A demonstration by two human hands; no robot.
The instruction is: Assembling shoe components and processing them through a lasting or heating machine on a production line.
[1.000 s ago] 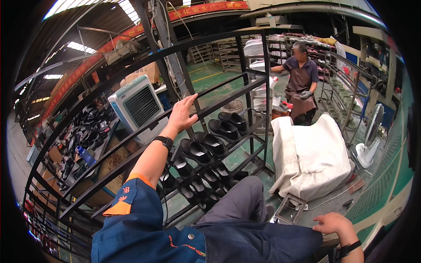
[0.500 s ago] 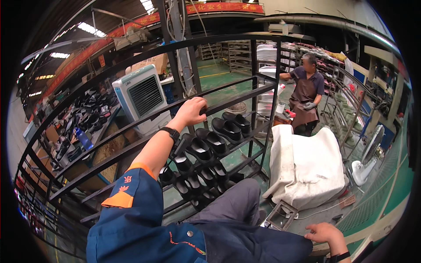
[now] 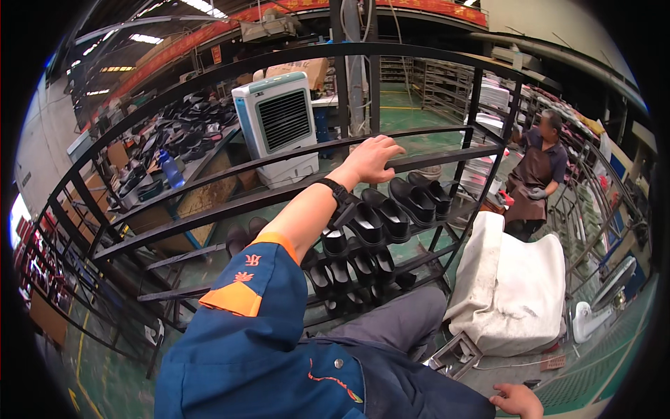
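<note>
My left hand [image 3: 373,159] is on a rail of a black metal rack [image 3: 174,225], its fingers curled over the bar. Black shoes [image 3: 412,202] stand in rows on the rack's tiers below that hand, several of them partly hidden by my forearm. A darker pair of shoes [image 3: 241,236] sits farther left, behind my sleeve. At the lower right, my right hand [image 3: 518,401] is beside my thigh, fingers loosely stretched out with nothing in them. The picture's lower edge cuts off its wrist.
Right of the rack stands a bulky thing under a white cloth [image 3: 516,286], a metal frame [image 3: 457,355] at its foot. A co-worker in a brown apron [image 3: 534,171] is behind it. A white fan [image 3: 583,321], an air cooler [image 3: 279,119] and a shoe-covered table [image 3: 202,122] surround the area.
The view has turned left, so the rack, cooler and co-worker appear farther right. My left hand stays on the rack's rail. My right hand has dropped lower in the picture.
</note>
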